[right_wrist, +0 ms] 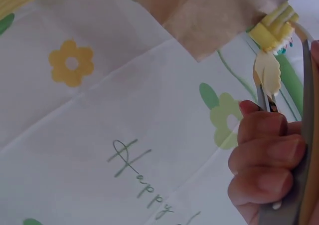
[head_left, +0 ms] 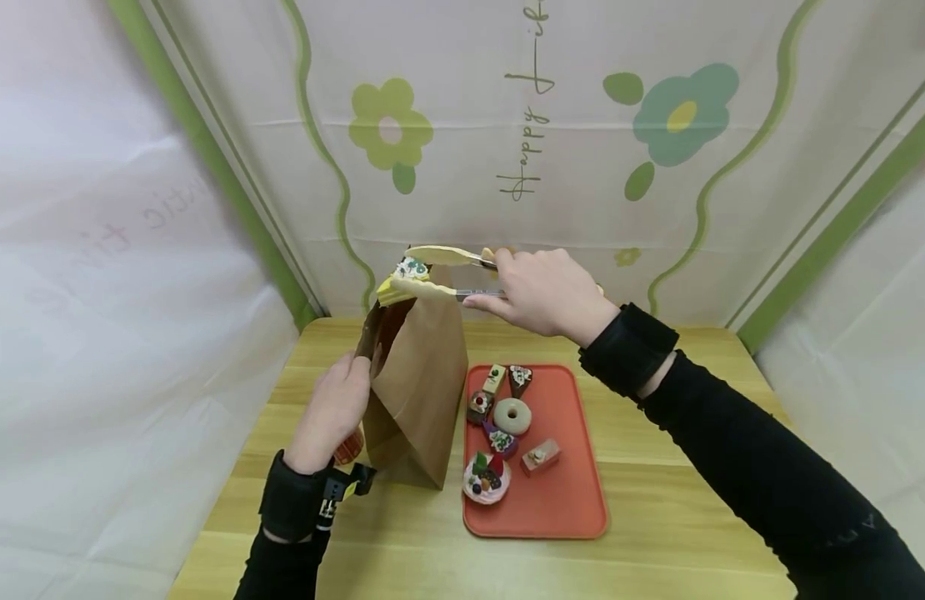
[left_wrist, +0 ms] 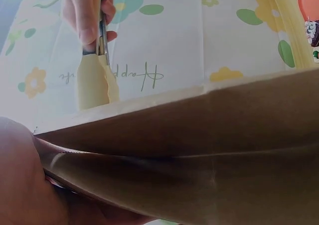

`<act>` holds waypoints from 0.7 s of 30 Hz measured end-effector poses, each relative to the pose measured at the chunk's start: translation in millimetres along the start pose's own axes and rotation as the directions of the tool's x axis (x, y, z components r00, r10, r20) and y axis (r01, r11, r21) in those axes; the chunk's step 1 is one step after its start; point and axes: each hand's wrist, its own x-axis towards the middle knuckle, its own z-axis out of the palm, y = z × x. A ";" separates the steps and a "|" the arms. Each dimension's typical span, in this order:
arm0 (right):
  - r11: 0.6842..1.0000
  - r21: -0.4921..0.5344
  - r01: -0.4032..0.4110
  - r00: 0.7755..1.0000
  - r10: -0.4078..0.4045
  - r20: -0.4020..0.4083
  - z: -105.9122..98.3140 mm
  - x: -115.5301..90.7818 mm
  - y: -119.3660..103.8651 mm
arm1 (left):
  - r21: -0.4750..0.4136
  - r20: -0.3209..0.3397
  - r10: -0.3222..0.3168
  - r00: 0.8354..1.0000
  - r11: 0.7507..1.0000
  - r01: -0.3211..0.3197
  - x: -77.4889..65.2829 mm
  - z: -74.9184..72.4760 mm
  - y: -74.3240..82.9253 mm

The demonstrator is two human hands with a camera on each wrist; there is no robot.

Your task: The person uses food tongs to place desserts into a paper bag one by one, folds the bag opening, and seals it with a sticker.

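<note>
My right hand grips a pair of tongs with cream-coloured tips. Between those tips sits a small yellow cake with white, speckled topping, at the upper edge of a brown paper bag. The bag stands upright on the table, its mouth partly spread. My left hand holds the bag's near left rim, thumb on one side and fingers on the other in the left wrist view. Bare brown paper shows inside the bag's mouth; its bottom is hidden.
A red tray lies right of the bag. It bears a doughnut, a round fruit-topped cake, a pink cake block and several other small cakes. Something reddish shows behind my left wrist. A printed cloth hangs behind the table.
</note>
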 end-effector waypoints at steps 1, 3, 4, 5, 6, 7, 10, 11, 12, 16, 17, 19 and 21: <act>1.000 -0.015 0.008 1.000 -0.008 0.011 -2.4 1.8 0.0 | 0.003 0.002 0.002 1.000 1.000 -0.002 0.3 0.2 -0.3; 0.999 -0.038 0.022 0.999 -0.020 0.038 -8.1 5.6 -0.6 | 0.003 0.004 0.000 1.000 1.000 0.000 0.7 0.6 -0.6; 0.998 -0.050 0.027 0.998 -0.024 0.054 -11.3 7.3 -1.3 | 0.001 0.006 0.000 1.000 1.000 0.000 0.7 0.7 -0.4; 0.998 -0.060 0.028 0.997 -0.024 0.071 -14.6 8.9 -1.8 | -0.001 0.005 -0.002 1.000 1.000 0.002 1.0 0.8 -0.3; 0.997 -0.070 0.029 0.996 -0.023 0.090 -18.0 10.4 -2.6 | -0.008 0.008 -0.007 1.000 1.000 0.007 1.0 0.9 -0.1; 0.997 -0.076 0.030 0.994 -0.022 0.105 -21.3 12.0 -3.4 | -0.012 0.010 -0.009 1.000 1.000 0.009 1.1 0.9 0.1; 0.996 -0.087 0.026 0.988 -0.012 0.155 -30.6 15.9 -6.7 | -0.027 0.010 -0.016 1.000 1.000 0.016 1.2 1.0 0.3; 0.996 -0.090 0.023 0.985 -0.007 0.170 -33.2 17.0 -8.0 | -0.026 0.009 -0.015 1.000 1.000 0.015 1.4 1.3 0.0; 0.996 -0.091 0.020 0.983 -0.003 0.183 -35.6 18.0 -9.5 | -0.023 0.006 -0.011 1.000 1.000 0.012 1.5 1.7 0.0; 0.996 -0.091 0.003 0.974 0.017 0.226 -40.9 20.8 -14.7 | -0.003 -0.003 0.007 1.000 1.000 -0.007 1.4 3.0 -0.2; 0.997 -0.083 -0.004 0.973 0.023 0.231 -41.1 21.1 -15.4 | -0.004 -0.003 0.008 1.000 1.000 -0.008 1.7 3.1 -0.2; 0.997 -0.073 -0.019 0.971 0.036 0.238 -40.0 21.2 -15.4 | -0.010 0.000 0.008 1.000 1.000 -0.008 1.7 3.1 0.4; 0.998 -0.054 -0.033 0.972 0.045 0.231 -37.0 19.3 -13.0 | -0.014 0.004 0.010 1.000 1.000 -0.010 2.3 3.7 1.5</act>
